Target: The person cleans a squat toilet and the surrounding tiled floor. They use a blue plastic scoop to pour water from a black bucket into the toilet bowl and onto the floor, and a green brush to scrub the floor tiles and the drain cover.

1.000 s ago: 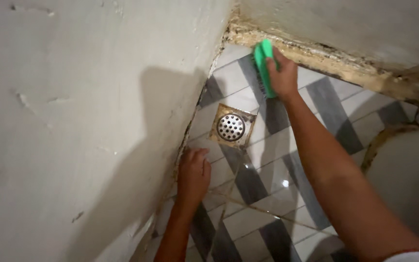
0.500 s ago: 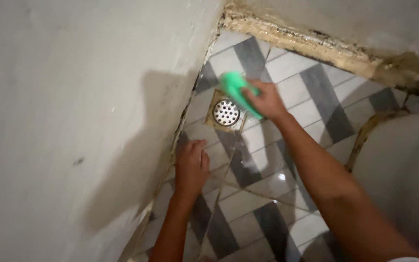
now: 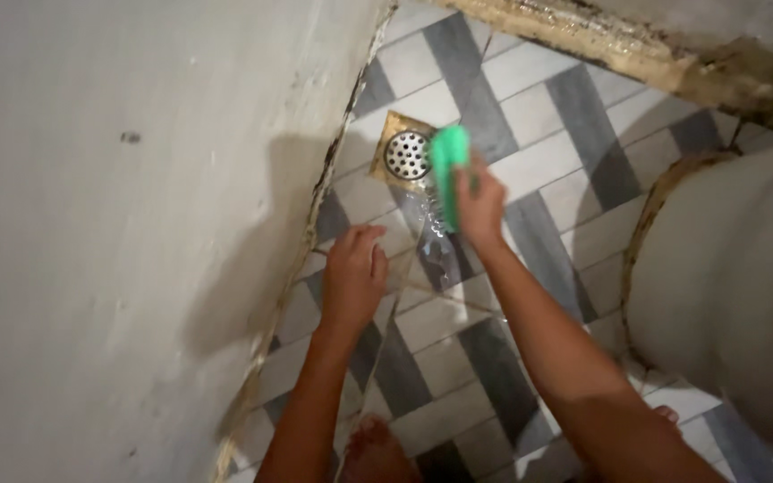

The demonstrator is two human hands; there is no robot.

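The left of the view is filled by a pale plastered wall (image 3: 118,224), on which a dark shadow is cast near its lower edge. A grimy, yellowed seam (image 3: 310,241) is seen where that wall meets the floor (image 3: 547,134), which is laid in white and grey tiles in a herringbone pattern. The left hand (image 3: 353,273) is laid palm down on the tiles just beside the seam, its fingers spread loosely and nothing held in it. A wet patch is seen on the tiles between the two hands. Above the left hand, a round perforated metal drain (image 3: 406,154) is set in a square brass-coloured frame close to the wall. A green scrub brush (image 3: 447,174) is held with its upper end touching the right edge of the drain frame and its bristles turned down toward the floor; it is blurred. The brush is gripped by the right hand (image 3: 480,201), whose fingers are closed around its lower end. Bare toes (image 3: 373,447) are seen at the bottom edge between the forearms. At the top right a stained, crumbling skirting (image 3: 637,54) is seen along the far wall, and the right edge is taken up by a large rounded pale fixture (image 3: 735,286), ringed by a brown stain where it meets the floor
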